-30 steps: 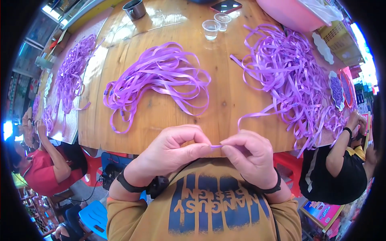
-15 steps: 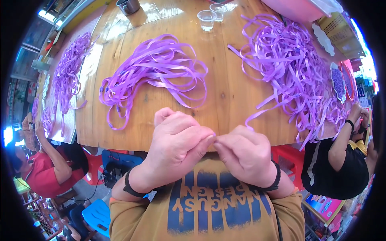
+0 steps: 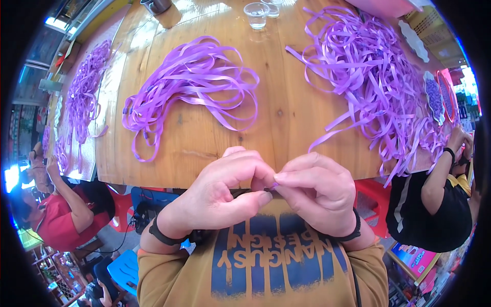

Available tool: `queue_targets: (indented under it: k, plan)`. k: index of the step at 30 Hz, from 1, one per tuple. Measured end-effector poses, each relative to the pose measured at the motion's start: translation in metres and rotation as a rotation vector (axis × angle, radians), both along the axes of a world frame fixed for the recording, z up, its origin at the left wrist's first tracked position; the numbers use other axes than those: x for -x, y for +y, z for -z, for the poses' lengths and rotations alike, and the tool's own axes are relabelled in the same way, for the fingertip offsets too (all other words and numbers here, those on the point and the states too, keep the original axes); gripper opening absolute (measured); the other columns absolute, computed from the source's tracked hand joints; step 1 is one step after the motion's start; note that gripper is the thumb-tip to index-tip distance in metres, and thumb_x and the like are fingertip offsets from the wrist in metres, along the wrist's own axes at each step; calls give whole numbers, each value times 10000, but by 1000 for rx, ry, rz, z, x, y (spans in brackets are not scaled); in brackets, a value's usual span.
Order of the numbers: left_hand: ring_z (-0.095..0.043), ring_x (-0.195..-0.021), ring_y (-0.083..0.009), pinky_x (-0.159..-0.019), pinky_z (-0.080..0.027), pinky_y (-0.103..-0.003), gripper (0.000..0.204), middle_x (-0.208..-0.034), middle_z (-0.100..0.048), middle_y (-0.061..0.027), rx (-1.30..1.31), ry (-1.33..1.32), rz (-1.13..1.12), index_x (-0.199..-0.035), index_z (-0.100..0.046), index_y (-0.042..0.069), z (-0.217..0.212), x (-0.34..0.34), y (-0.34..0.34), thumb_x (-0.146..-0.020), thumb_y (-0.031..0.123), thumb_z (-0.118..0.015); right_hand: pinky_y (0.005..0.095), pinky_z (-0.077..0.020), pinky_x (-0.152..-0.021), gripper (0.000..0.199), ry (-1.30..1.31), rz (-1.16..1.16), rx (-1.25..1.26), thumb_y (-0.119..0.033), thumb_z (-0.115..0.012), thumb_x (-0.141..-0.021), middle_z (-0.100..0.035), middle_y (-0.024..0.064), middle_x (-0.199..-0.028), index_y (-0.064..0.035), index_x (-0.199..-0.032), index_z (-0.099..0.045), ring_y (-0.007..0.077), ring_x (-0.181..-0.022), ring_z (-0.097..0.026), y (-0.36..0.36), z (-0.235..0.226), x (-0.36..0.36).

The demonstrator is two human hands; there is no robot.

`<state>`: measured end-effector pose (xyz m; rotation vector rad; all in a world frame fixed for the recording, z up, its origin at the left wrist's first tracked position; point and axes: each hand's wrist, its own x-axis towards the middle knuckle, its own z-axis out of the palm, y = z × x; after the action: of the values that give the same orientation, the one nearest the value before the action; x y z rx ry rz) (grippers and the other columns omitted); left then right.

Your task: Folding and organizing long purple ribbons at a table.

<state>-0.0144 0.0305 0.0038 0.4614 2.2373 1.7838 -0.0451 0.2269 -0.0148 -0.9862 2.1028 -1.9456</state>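
Observation:
Both of my hands meet at the fingertips above the table's near edge, in front of my body. My right hand (image 3: pixel 319 193) pinches a tiny purple piece (image 3: pixel 275 185) between thumb and forefinger. Too little of it shows to tell whether it is ribbon or a bead. My left hand (image 3: pixel 220 192) is curled, its forefinger against that piece and its thumb a little apart below. What its fingers hold, if anything, is hidden. Beyond my hands lies a looped bundle of purple ribbons (image 3: pixel 192 82), and to the right a larger tangled heap of purple ribbon (image 3: pixel 376 71).
The wooden table (image 3: pixel 276 123) carries clear plastic cups (image 3: pixel 257 16) and a metal mug (image 3: pixel 156 6) at the far side. A scalloped dish of purple beads (image 3: pixel 433 97) stands at right. More ribbon (image 3: pixel 84 92) lies at left. A person in red (image 3: pixel 61 220) and another in black (image 3: pixel 432 215) sit on either side.
My left thumb has come away from its forefinger, and a bit of purple now shows at my right fingertips. My right hand has turned slightly. The view has shifted a little.

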Motion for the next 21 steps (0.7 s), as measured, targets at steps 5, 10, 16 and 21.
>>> queue_targets:
  k: [5,10,16,21]
  plan:
    - [-477,-760,-103,-696,-376,-233,80,-851,-550,-23,-185,-326,8,-893,-546,19,2,-1,2,-841,77,-563,211,-421,-535,202,-23,-20,10,85,-664,-736,-595,72,-833,-42,-891,-640,107,-669,-563,1,0,2]
    - [-493,-797,-75,-721,-392,-211,122,-898,-539,-2,-534,-739,6,-958,-522,16,6,-1,3,-861,87,-545,215,-422,-516,217,109,-22,4,95,-654,-728,-595,71,-825,-40,-897,-641,116,-647,-563,1,1,2]
    - [-515,-842,-76,-758,-426,-214,99,-911,-552,-8,-702,-856,-42,-942,-526,24,6,0,4,-860,71,-551,238,-457,-500,293,418,61,-92,104,-654,-694,-609,80,-852,-25,-957,-648,159,-638,-596,4,-1,1]
    - [-529,-890,-66,-786,-437,-216,145,-922,-560,-15,-579,-809,-110,-943,-517,23,-1,-2,7,-831,21,-609,240,-473,-519,294,520,91,-190,96,-663,-679,-617,93,-870,-13,-952,-649,180,-655,-612,5,-1,1]
